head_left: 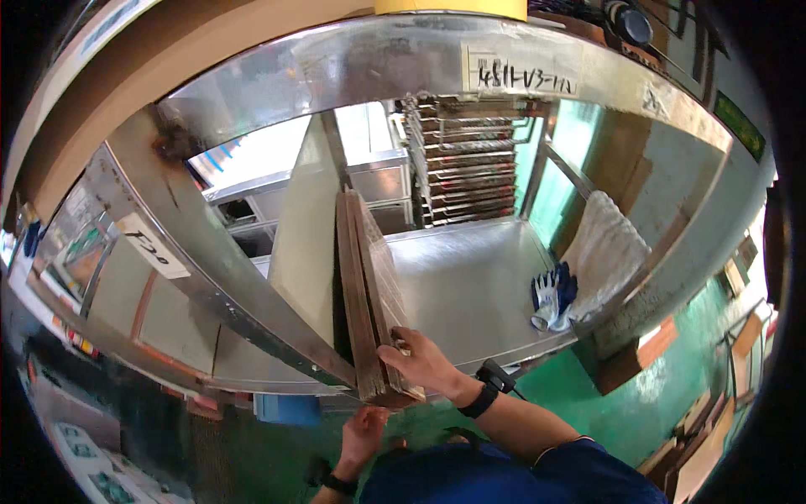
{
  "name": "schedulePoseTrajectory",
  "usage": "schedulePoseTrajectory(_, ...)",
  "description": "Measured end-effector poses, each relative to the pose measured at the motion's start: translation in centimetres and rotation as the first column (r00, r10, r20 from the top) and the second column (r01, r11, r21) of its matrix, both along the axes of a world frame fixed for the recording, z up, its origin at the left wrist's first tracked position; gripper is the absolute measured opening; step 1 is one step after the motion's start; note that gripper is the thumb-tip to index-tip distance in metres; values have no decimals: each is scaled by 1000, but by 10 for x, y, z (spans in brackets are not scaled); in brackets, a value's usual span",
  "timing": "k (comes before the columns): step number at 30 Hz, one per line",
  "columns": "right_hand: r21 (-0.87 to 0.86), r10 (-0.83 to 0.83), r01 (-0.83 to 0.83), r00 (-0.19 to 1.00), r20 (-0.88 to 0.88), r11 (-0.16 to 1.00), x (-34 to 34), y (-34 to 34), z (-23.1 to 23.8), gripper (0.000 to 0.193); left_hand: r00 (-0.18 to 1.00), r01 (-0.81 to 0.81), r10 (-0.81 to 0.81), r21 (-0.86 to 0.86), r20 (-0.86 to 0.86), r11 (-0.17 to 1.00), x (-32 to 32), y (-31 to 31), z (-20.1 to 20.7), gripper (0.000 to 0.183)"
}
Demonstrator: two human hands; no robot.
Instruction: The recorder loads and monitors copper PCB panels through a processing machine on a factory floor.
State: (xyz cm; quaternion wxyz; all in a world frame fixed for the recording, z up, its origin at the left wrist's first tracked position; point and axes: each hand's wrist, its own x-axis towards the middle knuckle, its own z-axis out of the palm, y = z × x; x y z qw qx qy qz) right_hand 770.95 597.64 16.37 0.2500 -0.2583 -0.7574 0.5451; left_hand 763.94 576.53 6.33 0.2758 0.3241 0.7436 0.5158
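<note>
Several brown, flat boards [363,311] stand on edge, side by side, in a metal shelf bay, their near ends at its front edge. My right hand [420,361] is closed over the right-hand board near its front end, thumb on the top edge and fingers down the far side. Just below the near ends is my left hand [363,433], its fingers curled up close to the boards' underside; whether they touch is hidden. A pale upright panel [304,227] leans to the left of the boards. Black bands circle both wrists.
The bay has a metal shelf floor [466,260] and a thick metal post [227,260] at left. White-and-blue gloves [550,298] lie at right, beside a hanging white cloth [604,252]. Behind stands a rack [470,160] of stacked trays. A blue bin [287,409] sits below the shelf.
</note>
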Motion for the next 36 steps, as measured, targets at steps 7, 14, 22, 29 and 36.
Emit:
schedulePoseTrajectory(7, 60, 9, -19, 988, 157, 998, 47, 54, 13, 44, 850, -337, 270, 73, 453, 939, 78, -6, -5, 16)
schedulePoseTrajectory(14, -345, -3, 128, 940, 340, 930, 104, 124, -29, 35, 903, -346, 345, -43, 255, 937, 131, -10, -58, 18)
schedulePoseTrajectory(22, -315, 258, -260, 965, -49, 913, 223, 116, -26, 43, 994, -89, 96, -124, 50, 988, 115, -38, -158, 31)
schedulePoseTrajectory(29, -737, -105, 215, 976, 193, 641, 299, -7, 86, 39, 114, -127, -109, 124, 987, 984, 124, 8, -27, 35)
schedulePoseTrajectory(36, -726, -380, 494, 862, 336, 478, 338, -111, 121, 30, 220, 8, -50, 50, 974, 999, 144, -52, 79, 24)
